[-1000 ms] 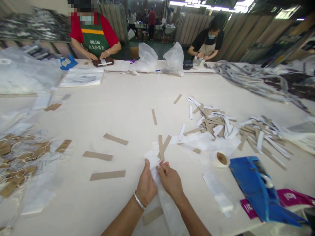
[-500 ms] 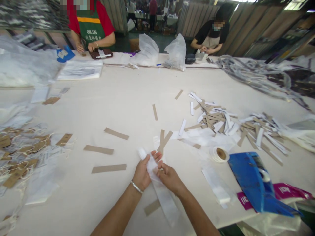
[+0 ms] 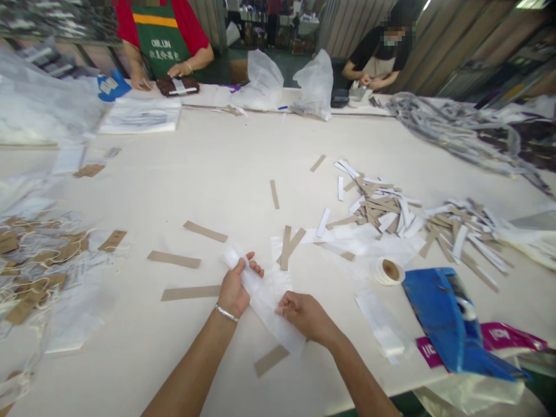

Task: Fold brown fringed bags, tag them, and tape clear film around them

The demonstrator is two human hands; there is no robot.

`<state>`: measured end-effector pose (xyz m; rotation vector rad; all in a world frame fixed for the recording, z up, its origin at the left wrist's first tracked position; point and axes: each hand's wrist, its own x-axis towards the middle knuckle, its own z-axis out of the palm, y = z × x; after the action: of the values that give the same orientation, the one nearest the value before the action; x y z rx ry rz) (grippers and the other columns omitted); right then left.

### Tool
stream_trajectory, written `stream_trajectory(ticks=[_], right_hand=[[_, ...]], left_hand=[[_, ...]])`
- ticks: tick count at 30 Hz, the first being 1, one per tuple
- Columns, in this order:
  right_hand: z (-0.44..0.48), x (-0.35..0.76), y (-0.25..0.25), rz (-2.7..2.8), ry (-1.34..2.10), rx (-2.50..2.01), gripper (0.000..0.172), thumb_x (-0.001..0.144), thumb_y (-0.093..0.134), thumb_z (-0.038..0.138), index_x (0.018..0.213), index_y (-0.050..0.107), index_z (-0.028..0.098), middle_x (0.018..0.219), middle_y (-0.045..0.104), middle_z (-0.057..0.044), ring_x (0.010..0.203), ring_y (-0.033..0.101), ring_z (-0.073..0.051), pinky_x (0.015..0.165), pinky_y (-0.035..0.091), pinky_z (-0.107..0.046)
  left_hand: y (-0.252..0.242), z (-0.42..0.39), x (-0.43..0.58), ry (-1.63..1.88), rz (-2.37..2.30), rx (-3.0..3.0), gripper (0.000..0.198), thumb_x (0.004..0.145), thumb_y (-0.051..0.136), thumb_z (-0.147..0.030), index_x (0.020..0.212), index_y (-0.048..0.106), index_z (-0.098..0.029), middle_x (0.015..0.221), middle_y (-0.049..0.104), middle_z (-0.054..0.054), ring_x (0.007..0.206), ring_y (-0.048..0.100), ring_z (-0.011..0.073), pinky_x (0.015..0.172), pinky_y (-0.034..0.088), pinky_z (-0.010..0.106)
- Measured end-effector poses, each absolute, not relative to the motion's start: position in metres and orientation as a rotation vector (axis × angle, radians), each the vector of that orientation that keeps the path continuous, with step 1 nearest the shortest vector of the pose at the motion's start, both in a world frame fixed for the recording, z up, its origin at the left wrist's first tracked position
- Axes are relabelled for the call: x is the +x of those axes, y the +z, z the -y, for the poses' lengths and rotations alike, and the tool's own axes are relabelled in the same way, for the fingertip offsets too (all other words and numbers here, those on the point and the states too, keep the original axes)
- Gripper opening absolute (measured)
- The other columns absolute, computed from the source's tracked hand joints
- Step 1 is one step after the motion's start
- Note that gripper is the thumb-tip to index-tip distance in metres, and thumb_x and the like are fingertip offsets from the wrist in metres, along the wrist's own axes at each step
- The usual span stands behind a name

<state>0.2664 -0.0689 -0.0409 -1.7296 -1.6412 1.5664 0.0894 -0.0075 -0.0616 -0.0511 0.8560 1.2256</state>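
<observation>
My left hand [image 3: 238, 285] is closed round the upper end of a long, clear plastic bag [image 3: 267, 310], thumb on top and fingertips curled at the far side. The bag slants down to the right over the table, its lower end lying by a grey-brown card strip [image 3: 271, 360]. On the bag's right edge, the fingertips of my right hand [image 3: 306, 314] are pinched together; exactly what lies between them is partly hidden. Just beyond my hands, two crossed card strips [image 3: 291, 246] rest on another piece of clear plastic. One more strip [image 3: 190, 293] lies left of my left hand.
A heap of white and grey-brown strips [image 3: 382, 205] lies to the right, near a tape roll [image 3: 390, 271] and a blue tape dispenser [image 3: 438, 318]. Stringed brown tags [image 3: 56, 255] are piled at left. Two people work across the table [image 3: 208, 174], beside plastic bags [image 3: 315, 87].
My hands have moved apart: the left went left and up with the bag, the right slightly to the right and down. The bag is spread wider between them. The view has shifted slightly.
</observation>
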Motion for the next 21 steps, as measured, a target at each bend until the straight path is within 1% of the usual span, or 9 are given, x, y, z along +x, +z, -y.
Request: stream_trajectory(ticks=[2,4,5,8,10,12,15,18,21], right_hand=[[0.066,0.269,-0.034,1.762,1.331,-1.886,0.019,0.085,0.055,0.036,0.077,0.061,0.020,0.060,0.056,0.004,0.056,0.048,-0.011,0.053,0.029,-0.022],[0.062,0.267,-0.033,1.786,0.998,-2.042,0.021,0.091,0.048,0.037,0.089,0.061,0.021,0.069,0.062,0.001,0.063,0.055,-0.014,0.060,0.034,-0.024],[0.060,0.265,-0.035,1.793,0.827,-2.085,0.022,0.092,0.047,0.037,0.097,0.061,0.021,0.078,0.064,-0.002,0.070,0.057,-0.016,0.064,0.037,-0.026],[0.059,0.255,-0.051,1.919,0.455,-2.040,0.030,0.091,0.052,0.036,0.116,0.057,0.020,0.107,0.061,-0.010,0.096,0.056,-0.023,0.078,0.042,-0.031],[0.061,0.251,-0.064,1.992,0.356,-1.977,0.026,0.092,0.051,0.032,0.114,0.059,0.021,0.109,0.059,-0.011,0.100,0.054,-0.024,0.084,0.042,-0.033],[0.064,0.251,-0.073,1.988,0.342,-1.943,0.022,0.095,0.045,0.028,0.104,0.063,0.021,0.103,0.060,-0.010,0.096,0.054,-0.022,0.085,0.042,-0.033],[0.064,0.258,-0.074,1.859,0.454,-1.894,0.023,0.096,0.042,0.028,0.093,0.064,0.021,0.096,0.061,-0.007,0.093,0.055,-0.019,0.084,0.042,-0.030],[0.064,0.267,-0.061,1.672,0.690,-1.769,0.024,0.095,0.044,0.034,0.092,0.064,0.021,0.094,0.064,-0.004,0.091,0.058,-0.017,0.083,0.043,-0.027],[0.069,0.271,-0.046,1.524,0.920,-1.634,0.027,0.094,0.044,0.037,0.097,0.066,0.022,0.095,0.067,-0.003,0.089,0.060,-0.017,0.083,0.045,-0.026]], left_hand=[[-0.060,0.008,0.085,1.224,-0.902,0.020,0.015,0.090,0.050,-0.017,0.099,0.061,-0.010,0.064,0.053,0.000,0.058,0.055,0.0120,0.060,0.053,0.027],[-0.059,0.010,0.084,1.182,-0.953,0.075,0.015,0.090,0.051,-0.018,0.098,0.061,-0.010,0.063,0.051,0.000,0.056,0.054,0.0118,0.055,0.051,0.025],[-0.059,0.013,0.084,1.150,-0.972,0.088,0.015,0.090,0.052,-0.018,0.098,0.061,-0.009,0.063,0.051,0.000,0.055,0.053,0.0117,0.054,0.051,0.025],[-0.057,0.020,0.085,1.060,-1.004,0.095,0.016,0.089,0.055,-0.019,0.099,0.061,-0.008,0.063,0.052,0.000,0.056,0.054,0.0121,0.055,0.051,0.026],[-0.055,0.026,0.083,1.008,-1.018,0.099,0.017,0.088,0.056,-0.019,0.100,0.062,-0.008,0.063,0.053,0.001,0.056,0.055,0.0124,0.056,0.052,0.026],[-0.052,0.030,0.078,0.968,-1.026,0.106,0.017,0.088,0.057,-0.019,0.099,0.062,-0.008,0.063,0.053,0.001,0.056,0.054,0.0120,0.057,0.052,0.027],[-0.050,0.036,0.071,0.957,-1.038,0.109,0.017,0.088,0.057,-0.020,0.099,0.062,-0.008,0.062,0.051,0.000,0.053,0.052,0.0106,0.055,0.050,0.025],[-0.051,0.037,0.070,0.972,-1.054,0.115,0.018,0.087,0.058,-0.022,0.099,0.061,-0.009,0.061,0.050,-0.001,0.052,0.052,0.0099,0.054,0.049,0.024],[-0.054,0.036,0.078,0.961,-1.048,0.125,0.016,0.087,0.058,-0.023,0.095,0.061,-0.010,0.059,0.051,-0.002,0.050,0.051,0.0095,0.052,0.047,0.023]])
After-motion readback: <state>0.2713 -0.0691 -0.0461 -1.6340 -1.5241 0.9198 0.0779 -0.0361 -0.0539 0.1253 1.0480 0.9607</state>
